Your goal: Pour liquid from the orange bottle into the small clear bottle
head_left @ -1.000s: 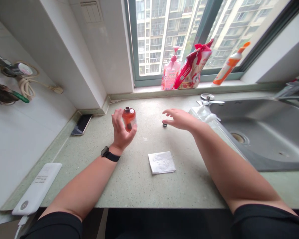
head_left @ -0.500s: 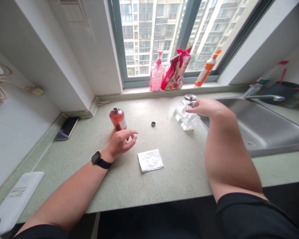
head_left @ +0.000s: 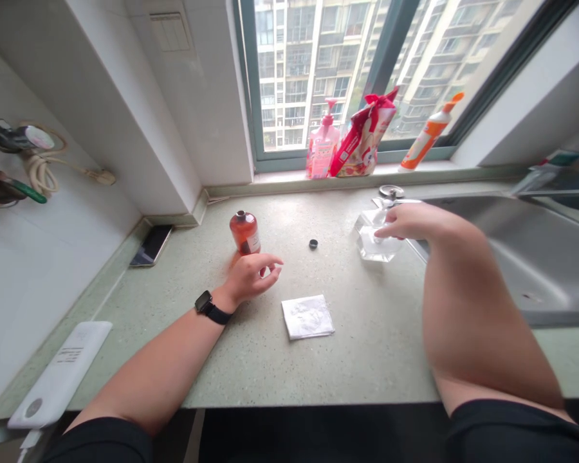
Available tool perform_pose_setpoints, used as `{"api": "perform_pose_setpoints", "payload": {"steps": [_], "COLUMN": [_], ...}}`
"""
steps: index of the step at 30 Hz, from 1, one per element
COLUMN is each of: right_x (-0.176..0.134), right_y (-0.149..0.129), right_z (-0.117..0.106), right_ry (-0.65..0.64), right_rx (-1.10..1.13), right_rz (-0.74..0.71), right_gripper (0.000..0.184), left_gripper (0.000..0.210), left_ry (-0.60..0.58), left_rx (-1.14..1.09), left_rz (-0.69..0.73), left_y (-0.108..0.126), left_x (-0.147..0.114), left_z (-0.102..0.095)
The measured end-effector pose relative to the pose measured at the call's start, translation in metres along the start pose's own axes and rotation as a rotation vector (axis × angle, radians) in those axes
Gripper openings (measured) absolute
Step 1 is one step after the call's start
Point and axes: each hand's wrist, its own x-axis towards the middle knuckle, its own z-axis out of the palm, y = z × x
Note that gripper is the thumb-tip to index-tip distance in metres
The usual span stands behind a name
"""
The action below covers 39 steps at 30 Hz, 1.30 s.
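My right hand (head_left: 403,222) reaches to the sink's left edge, thumb and fingers pinched at the top of a clear faceted block-like container (head_left: 377,249). Its exact kind is hard to make out through the glare. On the counter rests my left hand (head_left: 255,276), palm turned inward, fingers loosely bent and apart with nothing seen between them. Just behind it stands an uncapped amber-red bottle (head_left: 244,231) with a white label, its lower part hidden by the hand. A small black cap (head_left: 313,244) lies between the hands. Nearer me is a folded white tissue (head_left: 307,317).
A steel sink (head_left: 502,257) borders the right, with a round metal strainer (head_left: 391,191) behind my right hand. On the sill stand a pink pump bottle (head_left: 322,151), a red bag (head_left: 364,138) and an orange-white bottle (head_left: 429,135). A phone (head_left: 152,245) and white power bank (head_left: 62,373) lie left.
The view has shifted, so everything sits farther right. My right hand and the clear container look slightly nearer me, the container turned a little. My left hand stays by the bottle.
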Motion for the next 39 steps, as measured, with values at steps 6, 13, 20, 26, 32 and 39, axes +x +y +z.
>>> {"api": "perform_pose_setpoints", "payload": {"steps": [6, 13, 20, 26, 32, 39], "right_x": [-0.024, -0.035, -0.047, -0.057, -0.058, -0.056], "right_y": [-0.043, -0.093, -0.135, -0.158, -0.161, -0.162], "right_z": [-0.001, 0.019, 0.046, 0.061, 0.065, 0.069], "right_ry": [0.127, 0.392, 0.476, 0.471, 0.448, 0.477], "right_rx": [0.042, 0.171, 0.279, 0.293, 0.234, 0.158], "right_rz": [-0.24, -0.597, -0.682, -0.703, -0.746, -0.79], "right_gripper": [0.034, 0.022, 0.024, 0.022, 0.017, 0.011], "left_gripper": [0.027, 0.056, 0.081, 0.086, 0.07, 0.068], "left_ry": [0.026, 0.152, 0.199, 0.249, 0.223, 0.227], "left_rx": [-0.039, -0.06, 0.002, 0.059, 0.103, 0.113], "left_rz": [-0.031, 0.047, 0.027, 0.005, -0.025, -0.055], "left_y": [0.0, -0.001, 0.002, 0.006, 0.007, 0.005], "left_x": [-0.002, -0.001, -0.002, -0.002, -0.001, -0.001], "left_z": [0.001, 0.001, 0.003, 0.008, 0.005, 0.004]}}
